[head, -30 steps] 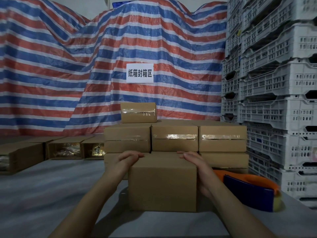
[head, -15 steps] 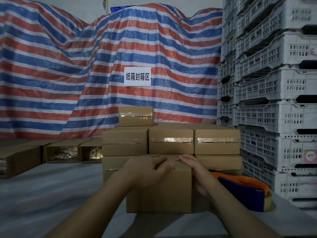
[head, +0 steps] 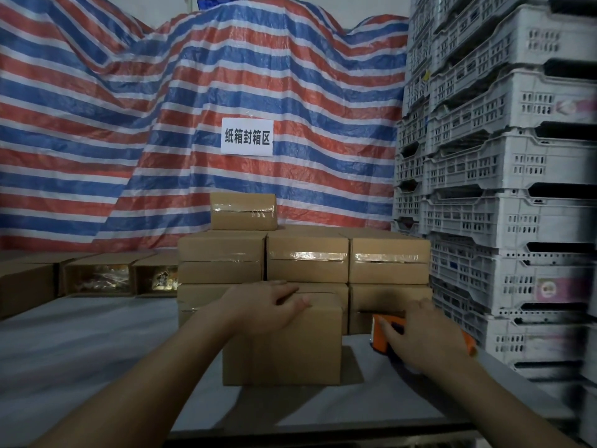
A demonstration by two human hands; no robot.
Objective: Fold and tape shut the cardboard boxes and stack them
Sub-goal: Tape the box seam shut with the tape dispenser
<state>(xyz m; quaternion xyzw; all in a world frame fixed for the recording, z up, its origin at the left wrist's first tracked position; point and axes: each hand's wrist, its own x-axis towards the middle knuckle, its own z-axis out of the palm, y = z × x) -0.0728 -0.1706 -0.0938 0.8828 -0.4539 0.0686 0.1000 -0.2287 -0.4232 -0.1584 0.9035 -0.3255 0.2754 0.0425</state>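
A plain cardboard box (head: 284, 347) stands on the grey table (head: 80, 350) right in front of me, its top flaps folded down. My left hand (head: 265, 305) lies flat across the top of it, pressing the flaps. To the right of the box, my right hand (head: 420, 337) is closed around an orange and blue tape dispenser (head: 382, 334) resting on the table. Behind the box rises a stack of taped boxes (head: 307, 263), with a single taped box (head: 243, 211) on top at the left.
Open boxes (head: 97, 276) with goods inside line the table's far left. Tall stacks of white plastic crates (head: 504, 189) wall off the right side. A red, white and blue striped tarp (head: 161, 124) with a white sign (head: 247, 136) hangs behind.
My right hand left the box's top and moved right onto the tape dispenser. My left hand slid toward the middle of the box top and stays there.
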